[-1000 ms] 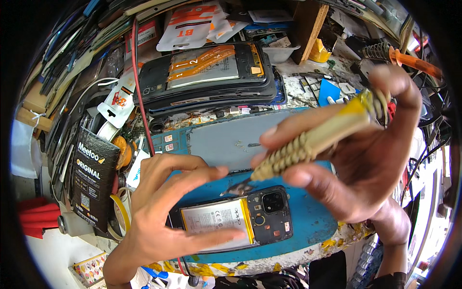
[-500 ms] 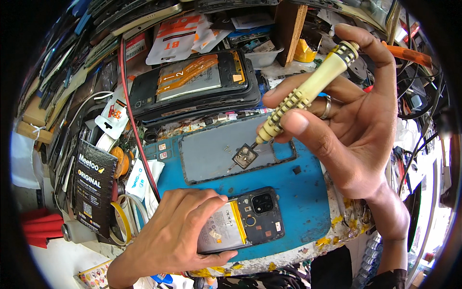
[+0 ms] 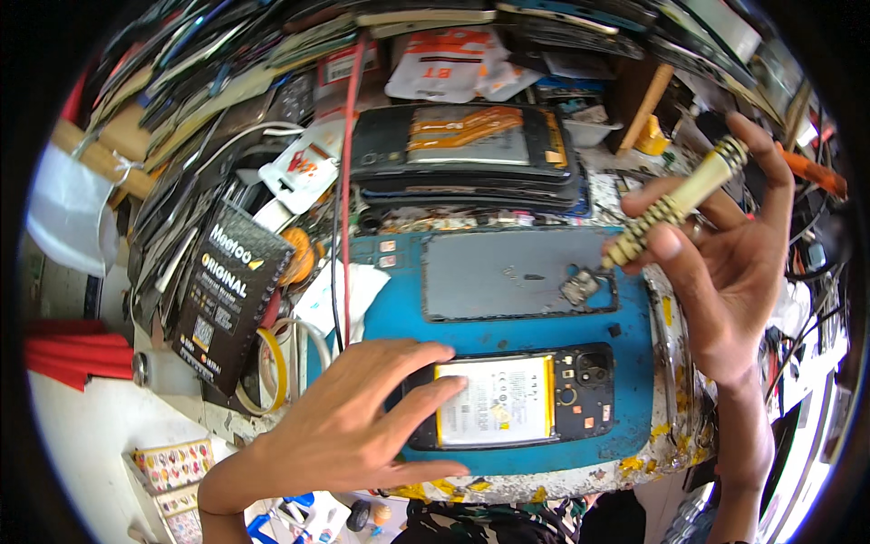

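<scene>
My right hand (image 3: 725,272) grips a cream screwdriver (image 3: 675,204) with dark checkered bands, its tip slanting down to the left. By that tip is a small squarish metallic piece (image 3: 580,286), blurred; whether it touches the tip I cannot tell. Beneath lies a grey phone back panel (image 3: 507,281) on the blue mat (image 3: 507,334). Nearer me lies an opened phone (image 3: 594,412) showing its battery (image 3: 498,399) and camera module. My left hand (image 3: 362,408) holds its left end, fingers at the top edge and on the battery, thumb by the lower edge.
Stacked opened phones (image 3: 462,163) lie behind the mat. A red cable (image 3: 347,181) runs down past its left side. At left are a black packet (image 3: 231,299) and a yellow tape roll (image 3: 267,372). Crowded phone parts line the back.
My view has shifted, moving the scene sideways. Relative to the mat, the screwdriver, the small piece and the phone have moved right. My left fingers now uncover more of the battery.
</scene>
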The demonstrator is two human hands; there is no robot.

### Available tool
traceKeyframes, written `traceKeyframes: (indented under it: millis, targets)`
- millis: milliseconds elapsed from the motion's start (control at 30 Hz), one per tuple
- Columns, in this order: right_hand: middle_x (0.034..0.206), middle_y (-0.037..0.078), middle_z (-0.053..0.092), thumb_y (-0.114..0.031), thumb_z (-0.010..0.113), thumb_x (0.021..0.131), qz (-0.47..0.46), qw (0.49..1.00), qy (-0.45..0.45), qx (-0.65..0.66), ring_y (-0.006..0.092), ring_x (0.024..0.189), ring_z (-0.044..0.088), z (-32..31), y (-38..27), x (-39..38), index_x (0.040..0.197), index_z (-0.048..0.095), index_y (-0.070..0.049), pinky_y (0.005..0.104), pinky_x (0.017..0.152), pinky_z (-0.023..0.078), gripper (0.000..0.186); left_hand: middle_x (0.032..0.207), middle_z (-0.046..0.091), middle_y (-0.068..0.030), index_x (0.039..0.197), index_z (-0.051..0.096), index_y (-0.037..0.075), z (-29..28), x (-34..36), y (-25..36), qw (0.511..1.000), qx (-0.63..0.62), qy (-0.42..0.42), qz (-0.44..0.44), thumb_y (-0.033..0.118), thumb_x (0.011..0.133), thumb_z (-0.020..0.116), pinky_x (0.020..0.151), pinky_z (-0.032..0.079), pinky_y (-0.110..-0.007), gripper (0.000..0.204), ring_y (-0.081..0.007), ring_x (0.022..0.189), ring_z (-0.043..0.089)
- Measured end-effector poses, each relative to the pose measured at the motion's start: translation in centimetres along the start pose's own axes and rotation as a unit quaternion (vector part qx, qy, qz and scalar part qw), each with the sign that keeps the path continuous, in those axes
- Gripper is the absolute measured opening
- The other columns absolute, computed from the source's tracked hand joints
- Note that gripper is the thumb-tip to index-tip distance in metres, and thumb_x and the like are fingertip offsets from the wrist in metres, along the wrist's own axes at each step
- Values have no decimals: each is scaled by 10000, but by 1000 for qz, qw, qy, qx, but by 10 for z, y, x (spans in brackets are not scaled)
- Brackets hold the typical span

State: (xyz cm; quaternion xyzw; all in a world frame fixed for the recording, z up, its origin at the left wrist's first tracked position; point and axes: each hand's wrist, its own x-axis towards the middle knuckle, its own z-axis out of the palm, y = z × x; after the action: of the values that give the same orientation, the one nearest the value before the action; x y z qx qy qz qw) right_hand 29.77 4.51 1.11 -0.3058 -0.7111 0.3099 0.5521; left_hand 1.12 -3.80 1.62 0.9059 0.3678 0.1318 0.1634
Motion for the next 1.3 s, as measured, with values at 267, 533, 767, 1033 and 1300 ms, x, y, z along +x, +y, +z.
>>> traceKeyframes:
  millis: [267, 533, 767, 1033, 1300]
  targets:
    - [930, 204, 679, -177, 799, 850, 48, 998, -32, 9, 287, 766, 722, 44, -36, -2, 1543, 27, -64, 417, 677, 669, 1043, 1442, 520, -145, 1317, 620, 96, -9, -62, 0, 998, -33, -39, -27, 525, 826, 742, 1016, 491, -472, 663, -344, 1268, 554]
    - [890, 286, 694, 3, 794, 815, -71, 959, -275, -16, 357, 794, 745, 63, -34, -4, 1449, 100, -141, 441, 709, 654, 951, 1526, 433, -131, 1409, 549, 169, 10, -67, 0, 997, -37, -49, -36, 692, 840, 602, 1101, 388, -512, 774, -334, 1327, 492]
    - [879, 263, 710, 50, 814, 777, -80, 940, -331, -5, 332, 808, 750, 67, -30, -4, 1470, 159, -156, 401, 713, 637, 975, 1510, 444, -134, 1402, 547, 174, 15, -69, -1, 999, -6, -31, -20, 681, 845, 613, 1070, 403, -551, 757, -332, 1250, 543]
    - [962, 223, 733, -4, 812, 800, -50, 935, -345, -59, 299, 822, 753, 69, -37, -7, 1430, 207, -100, 371, 729, 633, 878, 1513, 441, -125, 1402, 552, 207, 15, -69, 0, 999, -15, -33, -33, 680, 841, 622, 1072, 402, -563, 738, -336, 1251, 543]
    - [978, 133, 745, -223, 861, 751, 29, 948, -307, -75, 233, 794, 723, 75, -54, -17, 1162, 664, -51, 343, 660, 585, 487, 1486, 479, -106, 1375, 581, 184, 16, -69, -2, 1000, 3, -5, -19, 695, 840, 608, 1075, 394, -557, 740, -321, 1238, 552]
